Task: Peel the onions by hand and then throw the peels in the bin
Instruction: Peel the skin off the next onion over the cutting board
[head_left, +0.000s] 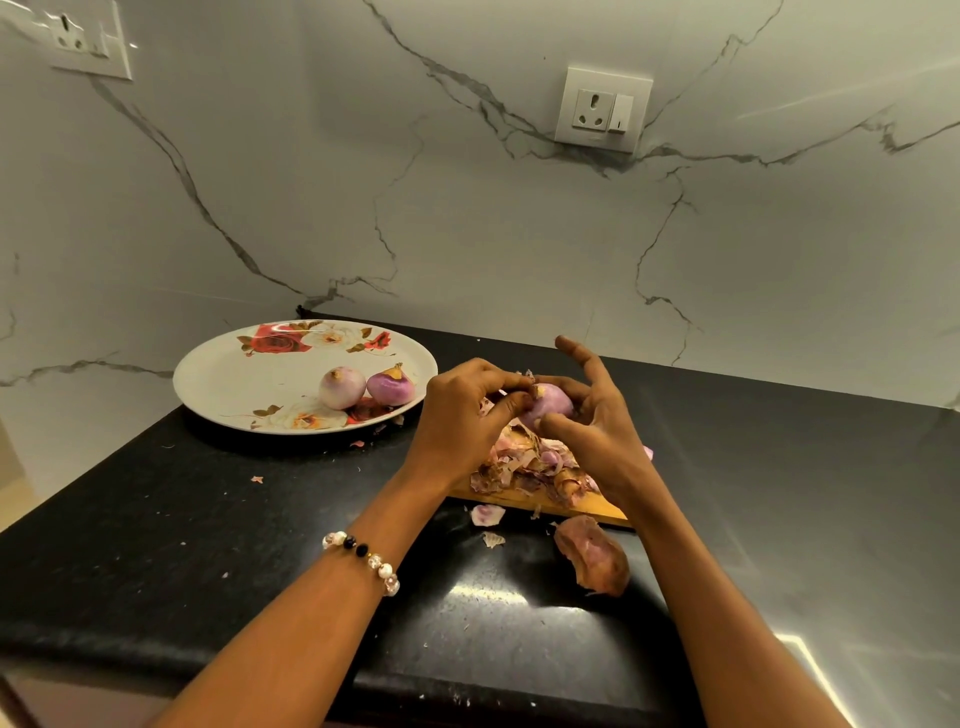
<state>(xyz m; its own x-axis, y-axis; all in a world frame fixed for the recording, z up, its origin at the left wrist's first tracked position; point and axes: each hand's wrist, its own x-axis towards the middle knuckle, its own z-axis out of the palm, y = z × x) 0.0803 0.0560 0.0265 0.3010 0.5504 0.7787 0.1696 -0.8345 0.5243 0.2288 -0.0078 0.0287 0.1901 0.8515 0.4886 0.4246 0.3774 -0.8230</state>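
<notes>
Onion (549, 402) between hands (seemingly gripped)

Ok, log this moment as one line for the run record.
step: peeling | left hand: pinches skin | right hand: holds onion | plate: two peeled onions | peels: on board, unbinned

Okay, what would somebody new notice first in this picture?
Two hands, left hand and right hand, meet mid-frame around a purple onion above a peel pile on a wooden board. To the left, a floral plate holds two peeled onions.
</notes>
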